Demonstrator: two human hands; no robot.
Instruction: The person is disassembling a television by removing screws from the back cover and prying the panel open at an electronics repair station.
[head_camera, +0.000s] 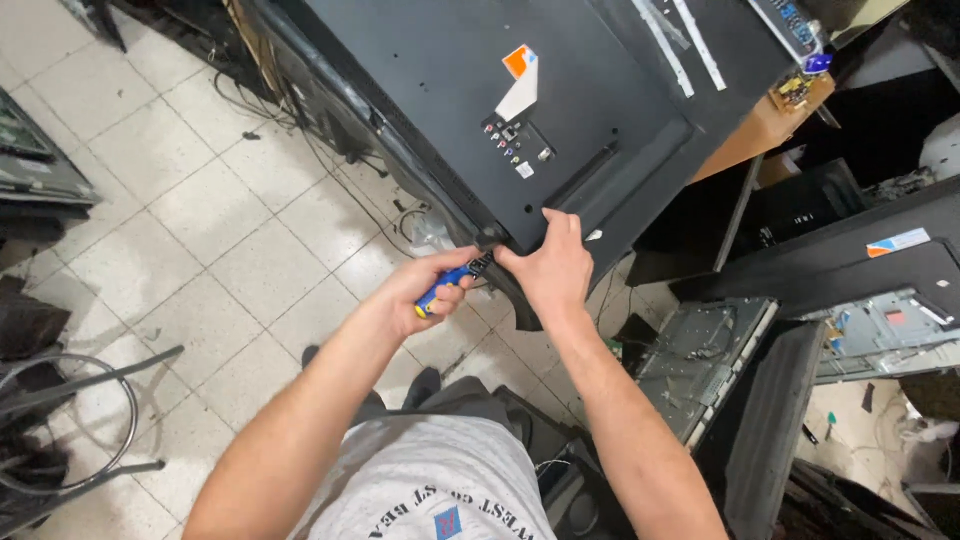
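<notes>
A large flat television (450, 90) lies face down on a wooden table, its black back cover up, with a port panel and an orange-and-white sticker near the middle. My left hand (425, 290) grips a screwdriver with a blue and yellow handle (450, 280), its tip aimed at the cover's near corner. My right hand (555, 265) grasps that same near corner of the back cover, fingers curled over the edge.
White tile floor (200, 230) lies to the left, with loose cables (60, 420) and metal stands. Bare metal TV chassis and panels (700, 360) are stacked on the right. A small circuit board (795, 90) sits on the wooden table (750, 135) edge.
</notes>
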